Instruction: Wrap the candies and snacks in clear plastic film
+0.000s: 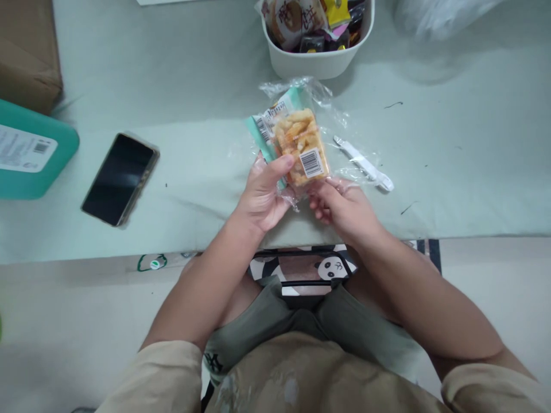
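My left hand (267, 198) is closed around a clear-wrapped snack pack (301, 140) with golden fried pieces and a barcode label, its thumb lying across the front. Behind that pack a teal-and-white packet (275, 112) with printed text shows in the same grip. Loose clear plastic (331, 106) spreads around both and over the table. My right hand (340, 203) has its fingers pinched together at the pack's lower right corner, on the clear plastic. Just right of the plastic lies a white utility knife (364, 163), touched by neither hand.
A white tub (321, 64) of wrapped snacks stands at the back. To the left are a phone (120, 179), a teal container (38, 149) and a cardboard box (28, 54). A clear plastic bag (439, 17) sits at the back right. The table's front edge is just below my hands.
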`<control>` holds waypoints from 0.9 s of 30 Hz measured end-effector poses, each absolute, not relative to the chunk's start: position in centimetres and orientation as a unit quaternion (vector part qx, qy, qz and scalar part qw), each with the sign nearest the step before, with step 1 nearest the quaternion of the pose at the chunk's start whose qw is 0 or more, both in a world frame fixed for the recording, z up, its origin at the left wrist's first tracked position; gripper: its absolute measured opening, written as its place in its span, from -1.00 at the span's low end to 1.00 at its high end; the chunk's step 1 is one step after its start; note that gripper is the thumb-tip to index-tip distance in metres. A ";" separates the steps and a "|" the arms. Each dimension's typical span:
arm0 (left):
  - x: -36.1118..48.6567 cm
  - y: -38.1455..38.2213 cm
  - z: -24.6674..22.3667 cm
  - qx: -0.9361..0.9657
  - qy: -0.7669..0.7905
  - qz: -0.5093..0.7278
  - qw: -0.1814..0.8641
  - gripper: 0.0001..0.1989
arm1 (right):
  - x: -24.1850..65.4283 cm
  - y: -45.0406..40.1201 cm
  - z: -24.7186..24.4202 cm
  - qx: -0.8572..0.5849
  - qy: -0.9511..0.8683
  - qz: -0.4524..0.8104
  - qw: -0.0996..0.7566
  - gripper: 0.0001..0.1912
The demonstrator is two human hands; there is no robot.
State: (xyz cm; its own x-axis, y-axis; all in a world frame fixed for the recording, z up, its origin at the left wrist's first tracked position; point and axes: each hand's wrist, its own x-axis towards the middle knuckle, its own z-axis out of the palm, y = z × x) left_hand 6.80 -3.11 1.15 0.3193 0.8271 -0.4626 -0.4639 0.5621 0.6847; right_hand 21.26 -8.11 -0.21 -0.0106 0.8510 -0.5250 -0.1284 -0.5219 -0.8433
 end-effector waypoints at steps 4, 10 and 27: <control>6.7 -3.0 1.4 0.231 0.411 0.428 0.771 -0.48 | 21.1 -8.0 0.1 -0.606 -0.315 0.632 0.366 -0.61; 5.7 -2.2 1.3 0.230 0.396 0.467 0.757 -0.66 | 22.1 -8.1 0.4 -0.582 -0.386 0.638 0.323 -0.68; 8.0 -4.0 1.1 0.176 0.385 0.403 0.811 -0.43 | 23.1 -7.8 -1.3 -0.644 -0.545 0.326 0.426 -0.28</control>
State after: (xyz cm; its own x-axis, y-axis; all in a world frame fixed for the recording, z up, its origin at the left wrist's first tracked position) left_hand 8.02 -3.95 1.15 0.3791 0.7894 -0.4829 -0.5179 0.6134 0.5962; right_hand 23.06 -7.82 -1.32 0.1940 0.9800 0.0441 0.4239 -0.0432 -0.9047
